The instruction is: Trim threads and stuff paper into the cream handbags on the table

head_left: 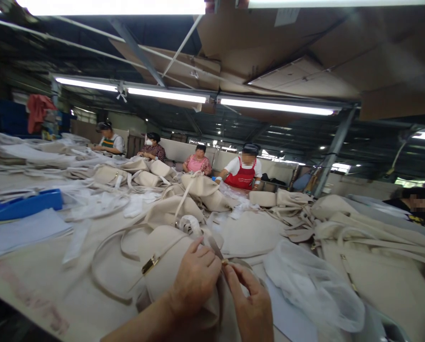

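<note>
A cream bag (166,247) with a strap and a gold clasp (149,265) lies at the near middle of the table. My left hand (196,278) is closed over the bag's upper edge, its fingers curled on the strap area. Just right of it, my right hand (250,299) pinches a small gold-coloured fitting (225,261) on the bag between thumb and forefinger. The fingertips of both hands nearly meet there. White wrapping (191,224) is wound round a part of the bag just beyond my left hand.
More cream bags (201,190) are heaped beyond and at the right. A clear plastic bag (315,285) lies right of my hands. At the left are a blue tray (23,205) and white sheets (23,232). Several people sit across the table, one in a red apron (240,176).
</note>
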`<action>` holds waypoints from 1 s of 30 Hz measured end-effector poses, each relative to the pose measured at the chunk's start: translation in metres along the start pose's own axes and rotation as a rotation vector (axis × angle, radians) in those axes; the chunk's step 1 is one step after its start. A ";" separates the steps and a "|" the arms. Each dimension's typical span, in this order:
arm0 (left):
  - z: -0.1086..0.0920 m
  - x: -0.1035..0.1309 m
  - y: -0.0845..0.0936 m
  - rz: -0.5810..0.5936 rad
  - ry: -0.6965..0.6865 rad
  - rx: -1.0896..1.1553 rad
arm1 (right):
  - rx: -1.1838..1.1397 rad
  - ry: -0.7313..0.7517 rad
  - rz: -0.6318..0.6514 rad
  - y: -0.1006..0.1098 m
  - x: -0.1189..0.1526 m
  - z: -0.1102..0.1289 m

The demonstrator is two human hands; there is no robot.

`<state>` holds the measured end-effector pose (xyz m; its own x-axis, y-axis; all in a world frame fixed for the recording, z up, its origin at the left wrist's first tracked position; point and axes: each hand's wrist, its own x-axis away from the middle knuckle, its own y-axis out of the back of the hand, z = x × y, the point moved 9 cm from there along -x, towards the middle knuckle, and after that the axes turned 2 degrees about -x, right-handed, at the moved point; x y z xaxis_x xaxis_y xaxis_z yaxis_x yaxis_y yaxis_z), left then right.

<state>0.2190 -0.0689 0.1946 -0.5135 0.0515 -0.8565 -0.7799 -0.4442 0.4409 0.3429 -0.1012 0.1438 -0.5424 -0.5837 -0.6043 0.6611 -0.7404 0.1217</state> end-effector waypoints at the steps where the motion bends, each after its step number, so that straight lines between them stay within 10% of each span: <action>1: -0.004 0.000 0.000 -0.008 -0.032 -0.022 | -0.044 -0.084 0.028 -0.002 0.000 -0.004; 6: -0.018 0.004 0.000 0.009 -0.167 -0.063 | -0.136 -0.254 0.123 -0.010 0.001 -0.010; 12: -0.017 0.008 -0.003 0.033 -0.186 -0.033 | 0.068 -0.031 0.039 -0.006 -0.005 0.004; 20: 0.022 0.004 -0.010 0.139 0.283 0.423 | 0.185 0.312 -0.059 0.002 -0.002 0.004; 30: 0.026 0.006 -0.013 0.239 0.383 0.663 | -0.010 0.544 0.176 0.002 -0.012 0.037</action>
<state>0.2171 -0.0397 0.1905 -0.6287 -0.3422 -0.6983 -0.7764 0.2255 0.5886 0.3317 -0.1078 0.1805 -0.0808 -0.4403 -0.8942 0.7237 -0.6428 0.2512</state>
